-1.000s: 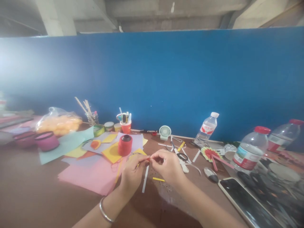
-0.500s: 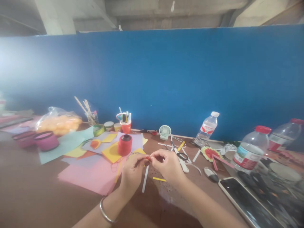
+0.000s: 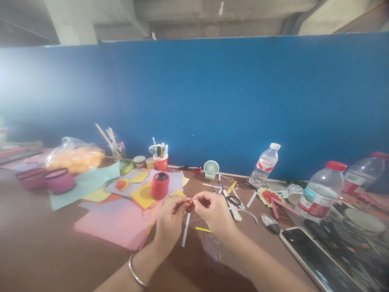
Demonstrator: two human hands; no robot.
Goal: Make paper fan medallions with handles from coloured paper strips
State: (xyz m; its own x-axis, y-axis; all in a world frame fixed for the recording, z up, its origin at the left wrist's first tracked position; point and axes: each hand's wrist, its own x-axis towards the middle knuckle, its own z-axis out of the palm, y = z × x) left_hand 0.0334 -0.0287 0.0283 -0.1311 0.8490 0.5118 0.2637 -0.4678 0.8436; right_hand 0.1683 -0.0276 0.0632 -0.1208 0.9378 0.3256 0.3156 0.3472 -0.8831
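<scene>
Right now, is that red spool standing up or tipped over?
Standing up: the red spool has its dark end facing upward and its red side upright, just beyond the left hand.

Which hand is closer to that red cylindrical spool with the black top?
Left: the bare left hand is in front of the red spool, slightly right; the bare right hand is farther to its right.
</scene>
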